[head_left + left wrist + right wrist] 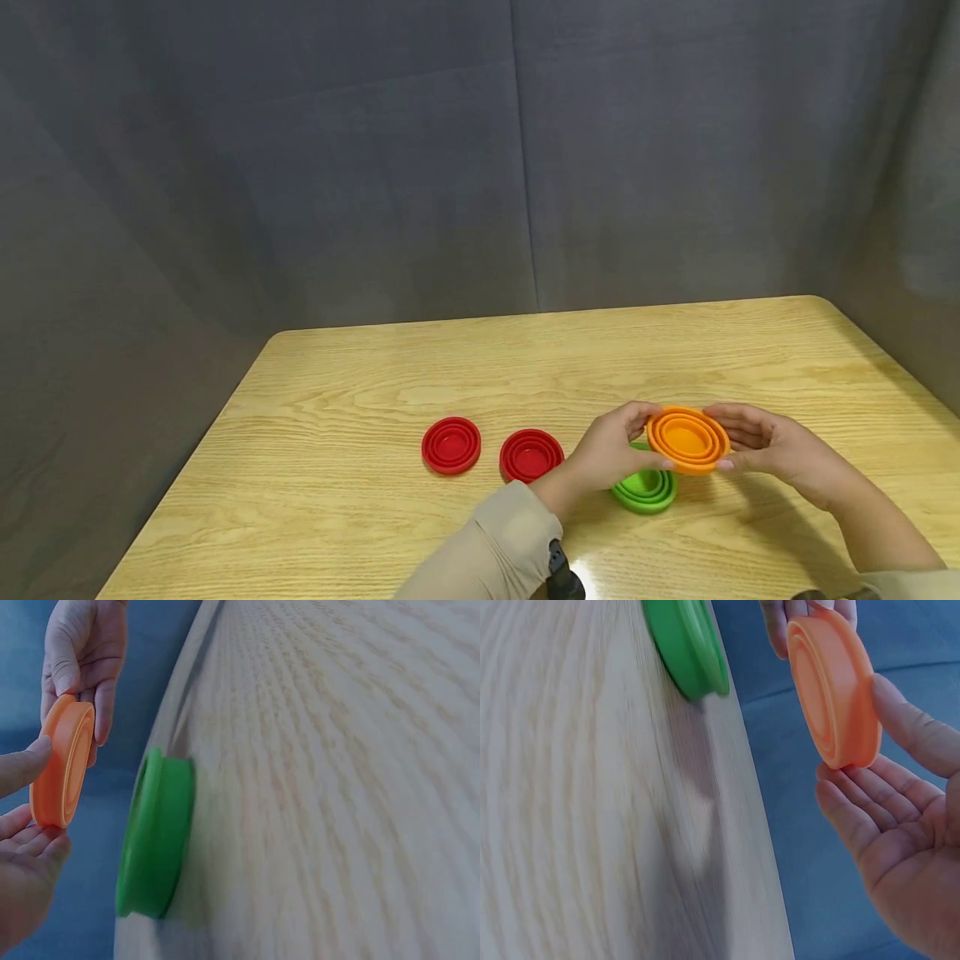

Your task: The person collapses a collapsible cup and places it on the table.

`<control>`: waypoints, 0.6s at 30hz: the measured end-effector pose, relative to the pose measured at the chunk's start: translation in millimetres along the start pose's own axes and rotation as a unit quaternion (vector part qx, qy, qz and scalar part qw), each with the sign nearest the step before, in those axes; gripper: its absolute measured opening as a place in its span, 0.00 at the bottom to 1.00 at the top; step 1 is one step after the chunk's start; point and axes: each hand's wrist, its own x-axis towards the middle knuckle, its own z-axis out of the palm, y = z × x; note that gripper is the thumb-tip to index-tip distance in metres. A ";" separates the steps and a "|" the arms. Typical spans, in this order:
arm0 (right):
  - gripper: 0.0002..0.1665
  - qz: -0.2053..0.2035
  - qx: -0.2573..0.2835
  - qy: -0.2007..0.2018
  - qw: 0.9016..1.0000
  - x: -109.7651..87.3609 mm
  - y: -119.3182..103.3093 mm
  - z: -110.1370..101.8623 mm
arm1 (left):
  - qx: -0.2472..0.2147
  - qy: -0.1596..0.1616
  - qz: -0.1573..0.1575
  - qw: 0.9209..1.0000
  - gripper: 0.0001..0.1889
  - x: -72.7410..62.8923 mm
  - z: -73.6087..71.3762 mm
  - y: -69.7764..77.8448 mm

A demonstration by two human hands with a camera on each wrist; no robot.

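Observation:
Both hands hold an orange collapsible bowl [684,439], folded flat into concentric rings, raised above the table. My left hand [611,446] pinches its left edge, thumb on the near rim and fingers beneath and behind. At the opposite edge, my right hand [787,454] grips it between thumb and fingers, as the right wrist view also shows. Below and slightly left of it lies a green collapsible bowl [645,492] on the table, partly covered by the orange one and the left hand.
Two red collapsible bowls, one farther left [452,447] and one nearer the left wrist [531,454], lie folded on the wooden table [337,500]. The left forearm overlaps the nearer one's lower edge. A grey curtain [390,167] hangs behind the table.

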 end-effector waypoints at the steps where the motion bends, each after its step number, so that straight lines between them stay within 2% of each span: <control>1: 0.35 0.003 0.000 -0.006 1.000 -0.8 1.9 -2.7 | 0.011 -0.001 -0.001 1.000 0.28 1.7 2.5 -0.3; 8: 0.36 0.013 0.001 -0.043 0.999 -5.6 16.7 -21.2 | 0.067 0.000 -0.029 0.997 0.28 13.3 21.7 -1.6; 11: 0.36 0.012 0.001 -0.046 0.999 -7.8 23.7 -27.4 | 0.103 -0.001 -0.029 0.994 0.28 18.0 29.5 -1.7; 18: 0.28 0.012 0.065 -0.057 0.996 -8.6 38.4 -37.1 | 0.142 -0.009 -0.047 0.989 0.28 25.6 40.8 -2.6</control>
